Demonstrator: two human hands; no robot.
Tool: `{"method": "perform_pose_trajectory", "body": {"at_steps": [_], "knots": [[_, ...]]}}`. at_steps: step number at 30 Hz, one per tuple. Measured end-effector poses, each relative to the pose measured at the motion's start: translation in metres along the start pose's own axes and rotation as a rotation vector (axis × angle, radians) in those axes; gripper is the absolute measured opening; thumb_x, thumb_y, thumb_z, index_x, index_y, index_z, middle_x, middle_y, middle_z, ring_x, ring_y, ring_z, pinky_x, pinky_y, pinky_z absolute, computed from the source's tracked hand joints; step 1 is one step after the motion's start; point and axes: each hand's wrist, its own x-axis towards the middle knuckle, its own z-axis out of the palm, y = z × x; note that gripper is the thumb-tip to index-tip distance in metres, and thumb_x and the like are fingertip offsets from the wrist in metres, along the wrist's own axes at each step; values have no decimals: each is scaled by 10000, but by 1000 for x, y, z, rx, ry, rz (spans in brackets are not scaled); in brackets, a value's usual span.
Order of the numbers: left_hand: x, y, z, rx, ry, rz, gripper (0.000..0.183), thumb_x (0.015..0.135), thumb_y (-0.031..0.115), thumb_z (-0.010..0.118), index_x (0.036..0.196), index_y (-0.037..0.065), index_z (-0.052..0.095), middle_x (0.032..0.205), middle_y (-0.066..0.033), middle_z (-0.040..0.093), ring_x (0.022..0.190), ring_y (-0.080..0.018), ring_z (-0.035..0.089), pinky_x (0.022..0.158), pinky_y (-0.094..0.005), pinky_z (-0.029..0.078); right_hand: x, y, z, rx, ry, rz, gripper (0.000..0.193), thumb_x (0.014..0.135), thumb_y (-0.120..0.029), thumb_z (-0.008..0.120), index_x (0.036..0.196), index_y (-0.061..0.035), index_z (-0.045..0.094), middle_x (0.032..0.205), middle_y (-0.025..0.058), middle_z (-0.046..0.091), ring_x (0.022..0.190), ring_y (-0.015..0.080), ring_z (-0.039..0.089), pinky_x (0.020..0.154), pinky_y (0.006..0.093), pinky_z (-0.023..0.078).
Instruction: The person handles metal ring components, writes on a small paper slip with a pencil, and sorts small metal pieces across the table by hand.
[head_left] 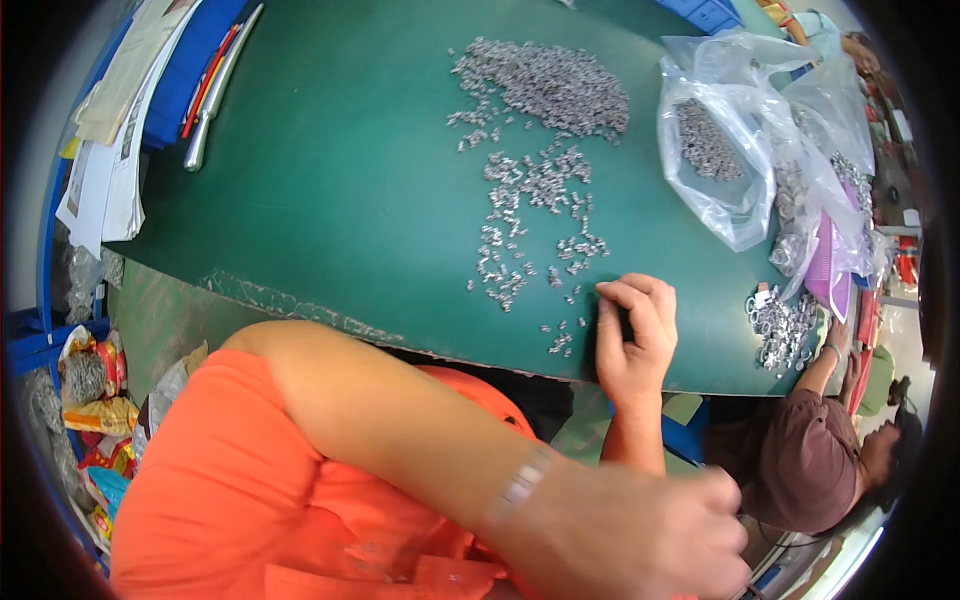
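Note:
My right hand (640, 335) is at the near edge of the green table, thumb and index fingertip pinched together; anything between them is too small to make out. Just left of it lie scattered small silvery metal parts (565, 250). They trail back to a dense heap of the same parts (550, 85). My left arm crosses in front of my body, a band on its wrist. My left hand (640, 535) is low at the right, below the table edge, blurred, with its fingers curled in; what it holds, if anything, is hidden.
Clear plastic bags (715, 200) of small metal parts lie at the right, by a purple basket (830, 265) and a pile of shiny metal pieces (780, 330). A person (805, 460) works beyond. Papers (115, 180) and a metal-handled tool (205, 125) lie at the far left.

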Motion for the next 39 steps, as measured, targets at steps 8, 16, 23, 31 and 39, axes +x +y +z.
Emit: {"method": "perform_pose_trajectory", "body": {"at_steps": [8, 16, 23, 31, 39], "knots": [[-135, 37, -113, 958, 170, -607, 230, 693, -73, 685, 871, 40, 593, 845, -98, 599, 708, -252, 552, 686, -360, 451, 5, 11, 6, 8, -106, -154, 183, 701, 4, 681, 859, -85, 652, 821, 32, 576, 770, 230, 529, 717, 347, 372], [-164, 47, -120, 1303, 275, -578, 301, 731, -85, 666, 968, 41, 530, 846, -101, 608, 720, -248, 552, 717, -357, 434, 13, 10, 0, 112, -201, -126, 162, 704, -46, 699, 852, -98, 658, 841, 19, 561, 787, 218, 515, 752, 350, 351], [-161, 48, -118, 1352, 231, -563, 317, 717, -64, 679, 967, 58, 526, 834, -81, 616, 685, -232, 557, 714, -351, 415, 17, 4, -1, 140, -278, -200, 120, 721, -61, 696, 836, -90, 676, 819, 13, 560, 766, 205, 509, 734, 349, 356], [-161, 47, -116, 1369, 229, -548, 329, 711, -60, 685, 969, 66, 526, 838, -75, 616, 686, -221, 555, 713, -347, 414, 22, 0, 17, 22, -170, -216, 185, 717, -51, 716, 889, -74, 652, 836, 25, 585, 755, 218, 525, 696, 345, 375], [-159, 48, -116, 1356, 221, -556, 302, 734, -93, 648, 972, 39, 518, 839, -98, 611, 707, -244, 542, 732, -373, 410, 20, 4, 15, 27, -109, -207, 204, 723, 36, 683, 906, -43, 639, 828, 66, 610, 736, 244, 547, 673, 332, 403]]}}
